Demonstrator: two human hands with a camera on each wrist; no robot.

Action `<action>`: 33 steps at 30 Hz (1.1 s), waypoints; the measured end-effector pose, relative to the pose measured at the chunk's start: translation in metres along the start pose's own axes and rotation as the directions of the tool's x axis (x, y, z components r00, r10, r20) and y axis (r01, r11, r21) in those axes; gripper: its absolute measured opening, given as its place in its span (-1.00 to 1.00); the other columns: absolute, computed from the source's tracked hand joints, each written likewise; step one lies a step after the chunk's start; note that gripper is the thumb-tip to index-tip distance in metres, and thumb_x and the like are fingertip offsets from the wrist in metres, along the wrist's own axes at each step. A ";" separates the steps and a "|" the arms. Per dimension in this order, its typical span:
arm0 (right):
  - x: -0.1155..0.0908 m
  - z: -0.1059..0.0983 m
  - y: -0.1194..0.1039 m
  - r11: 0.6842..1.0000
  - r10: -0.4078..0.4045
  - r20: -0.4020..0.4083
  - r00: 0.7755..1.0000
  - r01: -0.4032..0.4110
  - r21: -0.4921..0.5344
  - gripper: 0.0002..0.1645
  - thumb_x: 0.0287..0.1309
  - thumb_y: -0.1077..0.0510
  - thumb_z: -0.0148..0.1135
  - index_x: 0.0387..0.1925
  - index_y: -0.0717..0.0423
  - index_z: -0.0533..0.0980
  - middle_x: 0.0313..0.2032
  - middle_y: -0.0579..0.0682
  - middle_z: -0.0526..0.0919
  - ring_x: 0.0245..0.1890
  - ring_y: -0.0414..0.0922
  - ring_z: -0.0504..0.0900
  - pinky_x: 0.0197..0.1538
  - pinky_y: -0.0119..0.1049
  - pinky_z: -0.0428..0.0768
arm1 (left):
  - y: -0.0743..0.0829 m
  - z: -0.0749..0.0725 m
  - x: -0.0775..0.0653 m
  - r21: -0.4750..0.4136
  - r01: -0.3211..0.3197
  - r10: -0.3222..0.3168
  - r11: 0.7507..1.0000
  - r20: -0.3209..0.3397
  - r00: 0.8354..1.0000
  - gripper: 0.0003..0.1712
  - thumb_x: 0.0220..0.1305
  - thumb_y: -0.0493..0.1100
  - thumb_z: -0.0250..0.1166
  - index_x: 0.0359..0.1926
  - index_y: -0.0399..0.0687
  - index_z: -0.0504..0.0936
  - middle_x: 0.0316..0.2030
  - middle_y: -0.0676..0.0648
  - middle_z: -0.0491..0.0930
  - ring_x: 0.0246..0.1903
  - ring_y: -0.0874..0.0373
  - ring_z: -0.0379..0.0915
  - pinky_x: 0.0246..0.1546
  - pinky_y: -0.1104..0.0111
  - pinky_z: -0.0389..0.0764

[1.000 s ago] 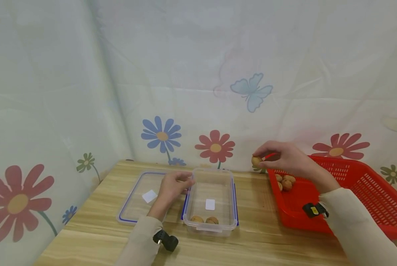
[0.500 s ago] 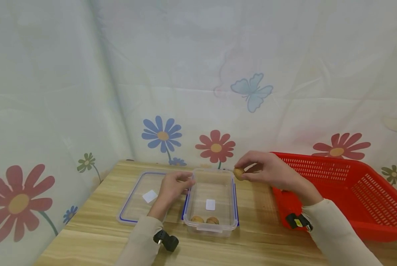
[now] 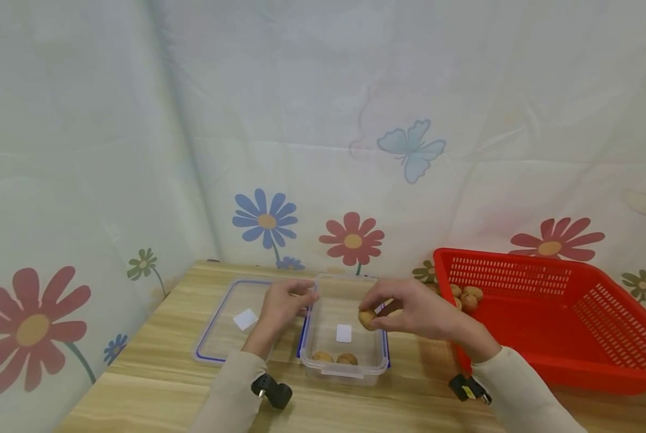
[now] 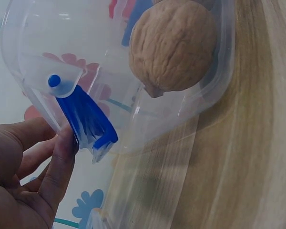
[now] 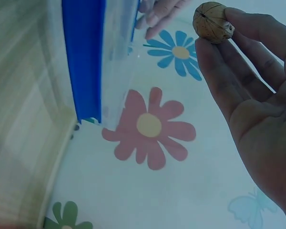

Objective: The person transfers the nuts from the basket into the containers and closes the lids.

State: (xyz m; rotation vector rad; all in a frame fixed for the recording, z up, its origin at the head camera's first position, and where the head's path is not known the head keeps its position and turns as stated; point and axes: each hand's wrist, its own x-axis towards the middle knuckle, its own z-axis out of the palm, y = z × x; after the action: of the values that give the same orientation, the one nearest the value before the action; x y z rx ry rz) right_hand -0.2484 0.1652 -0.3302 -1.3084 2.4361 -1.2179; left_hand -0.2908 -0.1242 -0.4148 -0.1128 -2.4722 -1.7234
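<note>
A clear plastic food box (image 3: 346, 373) stands uncovered on the table, with two walnuts lying at its near end. One walnut (image 4: 174, 47) shows large through the wall in the left wrist view. My left hand (image 3: 283, 307) holds the box's left rim, its fingertips beside a blue latch (image 4: 86, 114). Between thumb and fingertips, my right hand (image 3: 417, 310) pinches another walnut (image 5: 212, 22) above the right part of the box. To the right, several walnuts (image 3: 467, 297) rest in the left corner of a red basket (image 3: 560, 373).
Left of the box lies its clear lid (image 3: 220, 322) with a blue seal and a white label, partly behind my left hand. A flowered curtain (image 3: 301, 150) closes off the back and left of the wooden table (image 3: 155, 385).
My right hand has carried the walnut left and down, from beside the red basket to over the box. The left hand has stayed at the box's rim.
</note>
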 end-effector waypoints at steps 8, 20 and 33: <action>-0.001 0.015 0.007 0.998 0.063 0.078 0.995 -0.065 0.023 -0.72 0.30 0.26 0.49 0.02 0.00 0.72 -0.04 -0.13 0.71 -0.06 -0.15 0.74 0.08 -0.25 0.76 | 0.001 0.000 0.001 -0.004 0.002 -0.002 1.000 -0.004 1.000 -0.63 0.34 -0.27 0.50 0.12 -0.31 0.75 -0.14 -0.21 0.77 -0.30 0.01 0.75 -0.28 0.24 0.83; -0.008 0.028 0.012 0.995 0.082 0.157 0.984 -0.091 0.051 -0.75 0.29 0.27 0.50 -0.01 0.09 0.73 -0.06 -0.09 0.71 -0.09 -0.20 0.73 0.08 -0.25 0.76 | 0.001 0.000 0.002 -0.020 -0.004 0.004 1.000 0.000 1.000 -0.63 0.34 -0.30 0.49 0.13 -0.34 0.74 -0.13 -0.23 0.77 -0.30 0.01 0.75 -0.29 0.25 0.83; -0.008 0.032 0.008 0.996 0.088 0.183 0.979 -0.087 -0.014 -0.71 0.28 0.20 0.53 0.01 0.07 0.72 -0.03 -0.05 0.74 -0.09 -0.16 0.73 0.08 -0.33 0.73 | -0.001 0.000 0.000 -0.015 0.018 -0.018 1.000 0.000 1.000 -0.64 0.36 -0.27 0.48 0.13 -0.29 0.75 -0.14 -0.19 0.77 -0.33 0.05 0.74 -0.28 0.26 0.82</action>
State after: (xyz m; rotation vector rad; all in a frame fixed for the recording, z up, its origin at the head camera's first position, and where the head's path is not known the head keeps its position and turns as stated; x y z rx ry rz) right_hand -0.2343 0.1545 -0.3598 -1.2405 2.3414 -1.0210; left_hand -0.2915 -0.1245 -0.4162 -0.0925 -2.4681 -1.7485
